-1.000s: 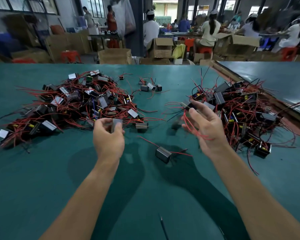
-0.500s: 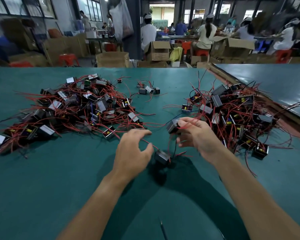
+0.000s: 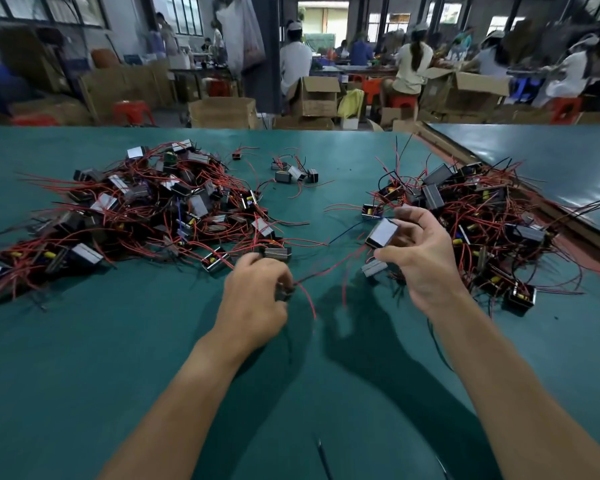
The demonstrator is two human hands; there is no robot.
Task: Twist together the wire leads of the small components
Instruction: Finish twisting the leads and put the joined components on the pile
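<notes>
I see right hand (image 3: 421, 261) curled round a grey component (image 3: 381, 233); left hand (image 3: 255, 299) pinches what seems a second component (image 3: 284, 292), red lead (image 3: 329, 268) strung between them.

Both bare forearms reach up from the bottom edge toward the middle of the frame. The left hand (image 3: 257, 296) sits just left of centre, its back to the camera, fingers curled in and pinching a small dark component (image 3: 284, 292). The right hand (image 3: 421, 261), right of centre and slightly higher, holds a grey-faced component (image 3: 381, 233) between curled fingers and thumb.
</notes>
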